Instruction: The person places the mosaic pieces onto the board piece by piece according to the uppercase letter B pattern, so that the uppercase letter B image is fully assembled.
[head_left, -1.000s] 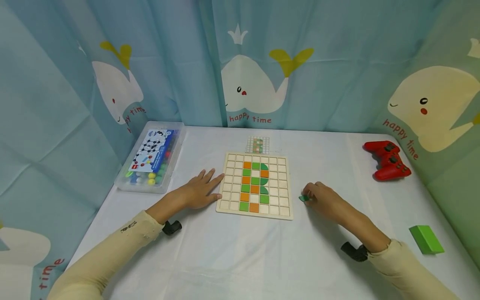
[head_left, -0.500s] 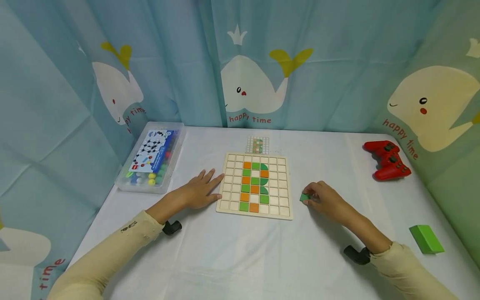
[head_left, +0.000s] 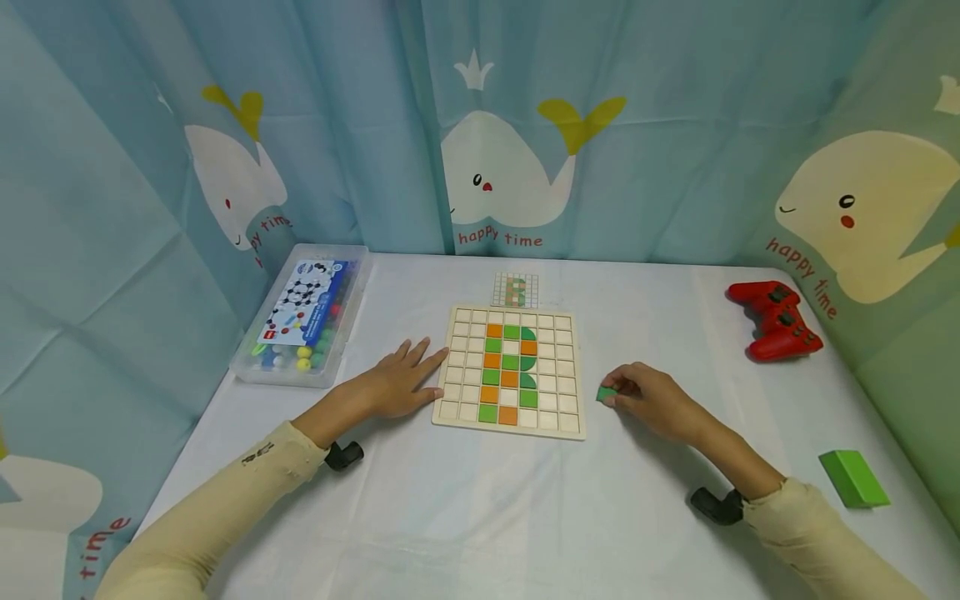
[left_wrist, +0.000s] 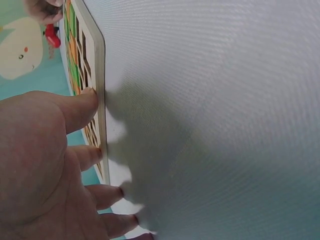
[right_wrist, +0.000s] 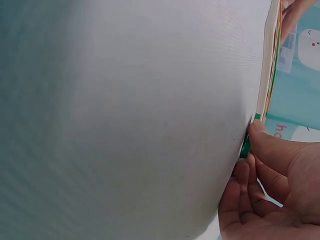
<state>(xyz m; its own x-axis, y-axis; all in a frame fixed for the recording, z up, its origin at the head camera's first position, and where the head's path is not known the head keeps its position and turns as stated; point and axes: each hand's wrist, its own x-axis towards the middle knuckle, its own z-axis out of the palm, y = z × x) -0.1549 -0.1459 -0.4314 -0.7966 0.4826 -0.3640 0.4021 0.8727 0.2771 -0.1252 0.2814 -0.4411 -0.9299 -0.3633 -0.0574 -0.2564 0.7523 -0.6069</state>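
Note:
A square wooden grid board lies on the white table, with orange, light green and dark green tiles set in its middle columns. My left hand rests with spread fingers at the board's left edge; in the left wrist view the thumb touches the rim. To the right of the board, my right hand pinches a small dark green tile between thumb and fingers, low at the tabletop. In the right wrist view that green tile is partly covered by the thumb and fingers.
A small pattern card lies just behind the board. A clear plastic case with colored balls stands at the back left. On the right are a red game controller and a green block. A printed curtain surrounds the table.
The dark green tile has turned in my right fingers and come down flatter near the table. My right forearm has shifted slightly right. The left hand and the board have stayed still.

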